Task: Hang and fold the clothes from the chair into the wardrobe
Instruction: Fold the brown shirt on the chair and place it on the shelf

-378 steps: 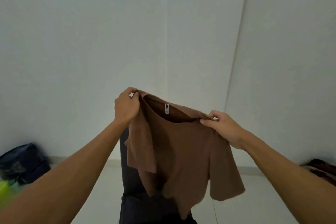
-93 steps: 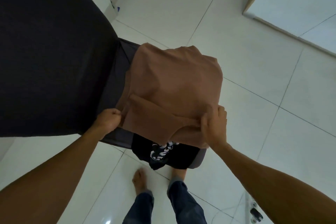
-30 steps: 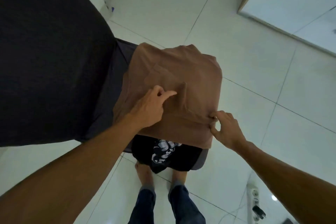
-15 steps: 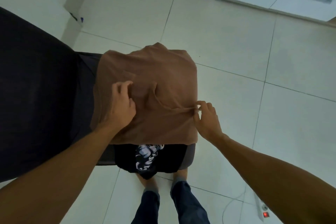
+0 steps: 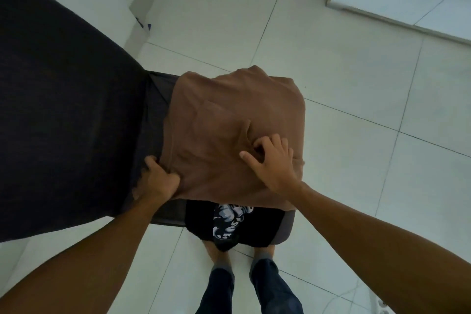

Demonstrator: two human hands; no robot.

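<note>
- While the shirt (image 5: 229, 130) lies spread over the chair (image 5: 158, 120) seat, both my hands work its near half, and the fold turns on that.
- The shirt's long axis runs away from me, from the hem near my wrists to the far edge that droops off the seat toward the floor (image 5: 344, 71).
- My left hand (image 5: 158, 181) sits at the near-left corner, its grip clenched on a bunch of the cloth at the edge beside the dark backrest.
- My right hand (image 5: 272, 160) rests on top, right of centre; thumb stretched out, fingers curled into a ridge of fabric, pinching it.
- Both hands are about equally near; the right one is further onto the cloth, the left is at its border.
- Both forearms reach down and forward from the frame's bottom corners, converging on the seat.
- A black printed shirt (image 5: 229, 222) pokes out underneath, hanging off the near edge above my feet.
- My judgement: the next move pulls cloth across or away, so the near hem is the end to lift.
</note>
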